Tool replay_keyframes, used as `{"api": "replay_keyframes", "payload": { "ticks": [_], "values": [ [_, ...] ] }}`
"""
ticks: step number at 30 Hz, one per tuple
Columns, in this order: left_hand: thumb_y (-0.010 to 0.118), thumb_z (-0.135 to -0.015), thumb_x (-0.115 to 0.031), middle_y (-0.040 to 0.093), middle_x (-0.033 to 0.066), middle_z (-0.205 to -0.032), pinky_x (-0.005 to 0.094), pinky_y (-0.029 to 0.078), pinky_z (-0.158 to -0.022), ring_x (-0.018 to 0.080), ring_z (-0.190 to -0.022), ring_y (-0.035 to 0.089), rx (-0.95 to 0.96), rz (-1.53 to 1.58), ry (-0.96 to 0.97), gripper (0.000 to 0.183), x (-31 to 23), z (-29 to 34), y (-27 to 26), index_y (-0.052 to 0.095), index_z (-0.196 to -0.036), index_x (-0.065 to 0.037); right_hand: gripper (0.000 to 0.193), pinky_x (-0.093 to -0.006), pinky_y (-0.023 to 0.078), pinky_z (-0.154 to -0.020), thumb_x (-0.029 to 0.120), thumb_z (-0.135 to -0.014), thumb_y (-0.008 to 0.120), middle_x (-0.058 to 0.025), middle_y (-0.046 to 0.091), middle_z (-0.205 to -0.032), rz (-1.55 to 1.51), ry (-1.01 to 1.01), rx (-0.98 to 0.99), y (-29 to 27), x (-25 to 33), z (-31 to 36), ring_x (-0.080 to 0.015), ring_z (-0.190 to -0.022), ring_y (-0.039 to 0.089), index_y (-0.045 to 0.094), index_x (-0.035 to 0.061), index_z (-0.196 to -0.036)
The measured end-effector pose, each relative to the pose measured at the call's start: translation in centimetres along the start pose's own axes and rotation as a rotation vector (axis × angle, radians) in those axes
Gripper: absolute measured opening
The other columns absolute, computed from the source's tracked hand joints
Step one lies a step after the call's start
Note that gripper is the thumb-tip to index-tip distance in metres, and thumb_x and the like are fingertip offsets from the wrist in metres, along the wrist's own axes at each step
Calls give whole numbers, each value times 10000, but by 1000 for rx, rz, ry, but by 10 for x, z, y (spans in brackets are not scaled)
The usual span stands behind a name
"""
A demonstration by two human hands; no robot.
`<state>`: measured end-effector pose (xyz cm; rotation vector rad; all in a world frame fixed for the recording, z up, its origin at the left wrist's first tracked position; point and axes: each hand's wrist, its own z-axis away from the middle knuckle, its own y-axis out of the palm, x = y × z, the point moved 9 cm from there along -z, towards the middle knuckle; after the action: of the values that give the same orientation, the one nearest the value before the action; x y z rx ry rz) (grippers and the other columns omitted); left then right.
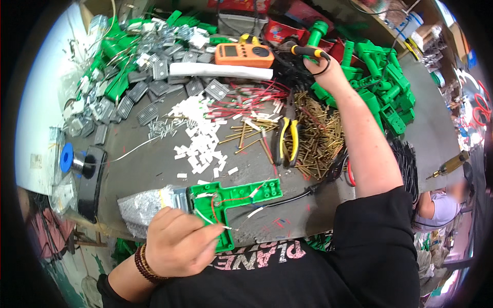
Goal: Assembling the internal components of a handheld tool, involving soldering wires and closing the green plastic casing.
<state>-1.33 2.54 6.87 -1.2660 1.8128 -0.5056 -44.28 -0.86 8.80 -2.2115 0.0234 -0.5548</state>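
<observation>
My left hand (181, 242) is closed at the near edge of the table, its fingertips pinching a thin white wire (245, 222) beside an open green plastic housing half (240, 192). Red and white wires run inside this housing. A grey block partly wrapped in bubble wrap (146, 207) adjoins the housing's left end. A black cable (290, 197) trails off to its right. Stretched to the back of the table, my right hand (328, 74) grips a soldering iron with a black and yellow handle (307, 51). The iron's tip is lost among dark things there.
An orange multimeter (244, 55) stands behind a white strip. Yellow-handled pliers (286, 142) lie beside brass pins (318, 138). White connectors (200, 141), grey blocks (137, 92) and green housings (380, 77) are piled around. A solder spool (68, 157) sits left; another person (436, 210) is at right.
</observation>
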Motion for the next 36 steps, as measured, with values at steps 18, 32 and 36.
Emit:
{"api": "replay_keyframes", "payload": {
  "ticks": [18,32,36],
  "values": [
    [820,-675,-105,616,84,-946,369,497,-636,266,-759,634,-2,-56,-117,267,18,-1,15,687,-906,-86,227,-330,403,-595,213,-661,794,3,549,-783,185,-451,250,2,230,226,-184,-696,563,616,153,-789],
    [746,-729,-111,664,27,-856,332,478,-566,206,-631,613,12,71,-159,128,28,5,21,702,-849,-101,183,-296,443,-608,116,-799,817,-53,613,-794,-630,244,724,20,188,205,-156,-683,567,688,24,-890],
    [748,-727,-110,658,15,-842,327,473,-560,196,-628,611,31,59,-183,126,30,6,21,707,-846,-113,176,-286,430,-570,114,-766,841,-44,598,-745,-439,189,688,24,200,197,-142,-644,553,722,22,-856]
  ]
}}
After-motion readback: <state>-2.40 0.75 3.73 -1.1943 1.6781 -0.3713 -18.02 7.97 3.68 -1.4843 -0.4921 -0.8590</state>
